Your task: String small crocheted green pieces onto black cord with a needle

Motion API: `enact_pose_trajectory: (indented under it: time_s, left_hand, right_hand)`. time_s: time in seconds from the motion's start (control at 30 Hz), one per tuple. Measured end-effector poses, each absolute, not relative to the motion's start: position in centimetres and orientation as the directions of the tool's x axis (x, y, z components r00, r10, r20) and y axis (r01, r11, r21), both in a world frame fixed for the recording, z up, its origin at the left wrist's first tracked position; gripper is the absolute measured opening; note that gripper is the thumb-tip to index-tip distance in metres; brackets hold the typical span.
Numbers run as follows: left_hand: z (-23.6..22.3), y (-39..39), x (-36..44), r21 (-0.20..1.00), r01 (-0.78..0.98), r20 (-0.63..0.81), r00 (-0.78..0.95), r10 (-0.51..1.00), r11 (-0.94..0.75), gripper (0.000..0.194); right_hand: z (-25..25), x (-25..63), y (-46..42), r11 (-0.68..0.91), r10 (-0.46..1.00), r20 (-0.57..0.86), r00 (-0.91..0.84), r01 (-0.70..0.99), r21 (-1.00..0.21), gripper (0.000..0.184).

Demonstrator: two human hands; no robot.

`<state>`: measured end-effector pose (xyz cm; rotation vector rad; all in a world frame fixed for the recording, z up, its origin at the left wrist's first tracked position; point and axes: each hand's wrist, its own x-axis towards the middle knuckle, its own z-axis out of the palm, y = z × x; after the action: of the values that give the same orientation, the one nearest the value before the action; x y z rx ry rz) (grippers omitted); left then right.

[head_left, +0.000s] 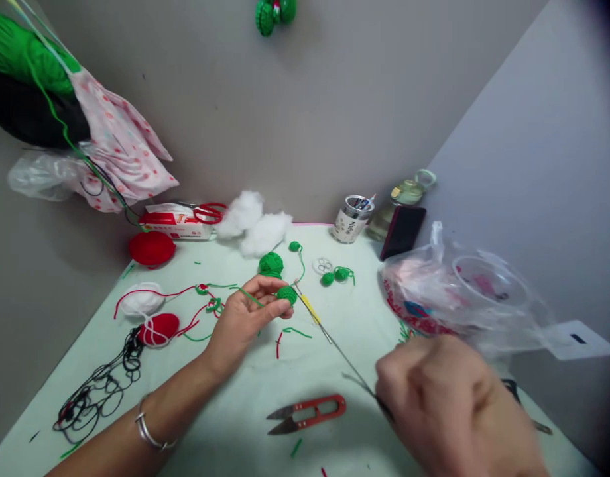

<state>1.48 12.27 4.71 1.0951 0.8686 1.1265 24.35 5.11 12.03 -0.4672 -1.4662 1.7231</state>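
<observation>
My left hand (245, 311) pinches a small green crocheted ball (286, 295) between thumb and fingers. A green yarn tail trails across those fingers. My right hand (449, 397), large and blurred close to the camera, is closed on a thin dark thread (352, 366). The thread stretches from near the ball down to this fist; where it meets the ball is hard to make out. Just right of the ball is a crochet hook with a yellow grip (310, 309). Red-handled thread snips (309, 414) lie on the table between my forearms.
Behind my left hand are a green yarn ball (270, 264) and white stuffing (255, 224). Tangled black cord (101, 391) and red yarn (158, 329) lie left. Small green balls (335, 275), a pen tin (353, 218), a phone (403, 232) and a plastic bag (449, 285) stand right.
</observation>
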Motion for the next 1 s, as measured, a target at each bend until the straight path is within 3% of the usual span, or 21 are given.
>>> enact_pose_trajectory:
  time_s: [0.13, 0.27, 0.4, 0.6, 1.0]
  left_hand:
    - [4.8, 12.2, 1.5, 0.962, -0.269, 0.017, 0.219, 0.976, 0.043, 0.026]
    - [5.4, 12.0, 1.5, 0.966, -0.239, -0.036, 0.246, 0.969, 0.096, 0.029]
    - [5.6, 11.7, 1.5, 0.967, -0.223, -0.056, 0.27, 0.961, 0.119, 0.035]
    - [5.6, 11.4, 1.5, 0.979, -0.183, -0.04, 0.273, 0.961, 0.092, 0.032]
    - [5.9, 11.1, 1.6, 0.989, -0.141, -0.01, 0.282, 0.959, 0.052, 0.031]
  right_hand:
    - [10.8, 22.7, 5.9, -0.141, 0.771, 0.056, -0.634, -0.256, -0.956, 0.018]
    - [9.6, 21.6, 7.0, -0.187, 0.913, -0.1, -0.395, -0.187, -0.965, 0.012]
    - [8.9, 20.8, 7.9, -0.051, 0.982, -0.049, -0.185, -0.011, -0.999, 0.017]
    - [8.5, 19.7, 7.7, 0.067, 0.99, 0.042, -0.133, 0.195, -0.978, 0.016]
    - [8.5, 19.4, 7.5, 0.09, 0.99, 0.06, -0.124, 0.252, -0.963, 0.016]
